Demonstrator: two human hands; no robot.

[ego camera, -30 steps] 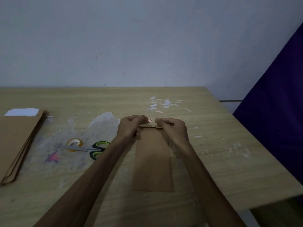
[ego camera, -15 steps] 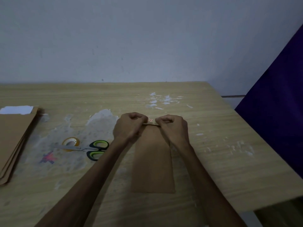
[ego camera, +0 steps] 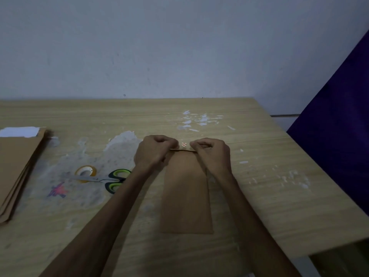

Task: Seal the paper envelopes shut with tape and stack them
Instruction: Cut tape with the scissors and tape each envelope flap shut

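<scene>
A brown paper envelope [ego camera: 186, 193] lies lengthwise on the wooden table [ego camera: 269, 186] in front of me. My left hand [ego camera: 153, 152] and my right hand [ego camera: 212, 154] both pinch its far end, where the flap edge is lifted slightly off the surface. A small white spot with red marks [ego camera: 184, 144] shows between my fingertips. A roll of tape [ego camera: 85, 171] lies to the left, with green-handled scissors [ego camera: 111, 179] laid across it. A stack of brown envelopes [ego camera: 17, 168] sits at the far left.
A white sheet [ego camera: 19, 131] pokes out at the far end of the stack. White scraps and residue [ego camera: 199, 120] dot the table beyond my hands. A dark purple cloth [ego camera: 339, 126] hangs past the table's right edge. A pale wall stands behind.
My hands keep their hold on the envelope's far end. Only the view has shifted a little; the envelope, tape and scissors stay in place.
</scene>
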